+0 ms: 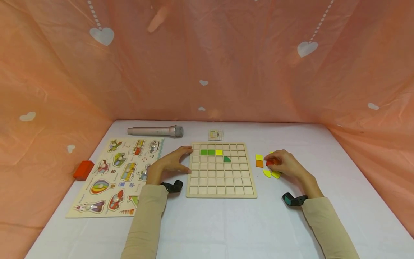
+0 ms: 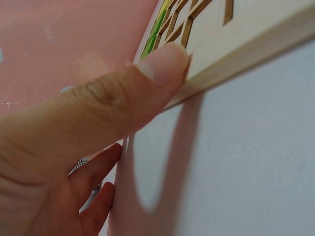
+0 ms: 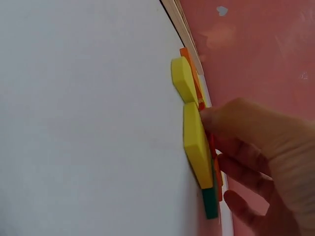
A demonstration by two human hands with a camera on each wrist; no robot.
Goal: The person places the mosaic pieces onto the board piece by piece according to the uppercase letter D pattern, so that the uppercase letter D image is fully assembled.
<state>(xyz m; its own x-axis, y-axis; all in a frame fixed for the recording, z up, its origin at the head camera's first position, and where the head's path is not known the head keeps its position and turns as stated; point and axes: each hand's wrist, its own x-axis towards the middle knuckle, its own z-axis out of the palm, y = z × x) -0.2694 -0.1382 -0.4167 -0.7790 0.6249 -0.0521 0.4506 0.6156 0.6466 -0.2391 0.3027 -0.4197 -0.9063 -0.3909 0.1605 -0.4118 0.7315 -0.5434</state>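
Observation:
A pale wooden grid board point(image 1: 216, 180) lies before me. Near its top sit two green square tiles point(image 1: 207, 152), a yellow square tile point(image 1: 219, 152) and a green quarter-circle tile point(image 1: 227, 159). My left hand point(image 1: 170, 160) rests at the board's left edge, thumb and fingers spread; in the left wrist view the thumb point(image 2: 165, 66) lies on the rim. Right of the board, my right hand point(image 1: 284, 163) reaches into loose tiles, thumb and index finger at either side of a red tile point(image 1: 269, 163). Yellow tiles point(image 3: 197, 142) lie just in front of the thumb.
A picture puzzle board point(image 1: 113, 172) lies at left, with a red block point(image 1: 83, 170) beside it and a microphone point(image 1: 155, 131) behind. A small pattern card point(image 1: 215, 135) is beyond the grid. A yellow tile point(image 1: 259, 157) and an orange tile point(image 1: 259, 163) lie right of it.

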